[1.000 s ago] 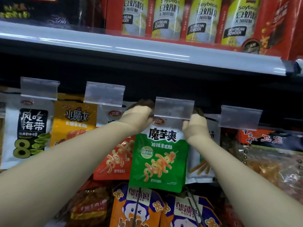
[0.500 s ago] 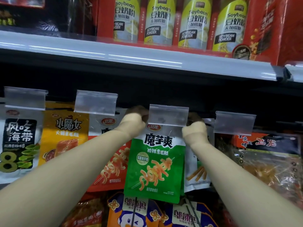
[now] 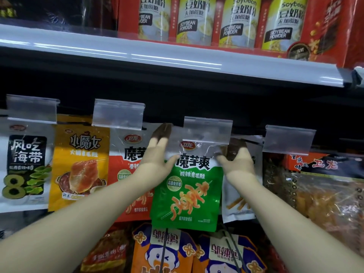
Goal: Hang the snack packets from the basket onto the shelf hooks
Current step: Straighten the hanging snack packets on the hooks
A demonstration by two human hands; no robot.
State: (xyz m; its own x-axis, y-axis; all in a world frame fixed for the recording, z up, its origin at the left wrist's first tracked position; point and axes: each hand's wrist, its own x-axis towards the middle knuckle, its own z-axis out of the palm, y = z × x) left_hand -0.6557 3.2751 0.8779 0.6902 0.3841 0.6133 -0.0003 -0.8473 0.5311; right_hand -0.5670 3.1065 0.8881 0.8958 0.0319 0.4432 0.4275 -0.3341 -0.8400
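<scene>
- Head view: my left hand (image 3: 155,164) grips the upper left edge of the green snack packet (image 3: 187,196), thumb on the front face, fingers reaching up behind the clear top strip.
- My right hand (image 3: 236,160) pinches the packet's upper right corner, thumb on the front, the other fingers curled behind it.
- The green packet hangs upright between my hands, its clear top tucked just under the clear price-tag holder (image 3: 207,132) of the third hook; the hook itself is hidden, so I cannot tell whether the hole is threaded on it.
- Behind and to the left of the green packet hangs a red packet (image 3: 126,168) of the same brand, partly covered by my left forearm.
- Further left: an orange-yellow packet (image 3: 78,164), then a white seaweed packet (image 3: 25,164) at the edge of view, each under its own clear tag holder.
- To the right of the green packet, a white packet (image 3: 238,207) peeks out from behind my right wrist.
- Far right: clear bags of orange-brown snacks (image 3: 325,203) below a red and black header.
- Below the green packet: orange and blue packets (image 3: 163,251) with a cartoon face, on the lower row.
- Above: a pale shelf edge (image 3: 177,60) carrying a red box of soybean powder cans (image 3: 236,22).
</scene>
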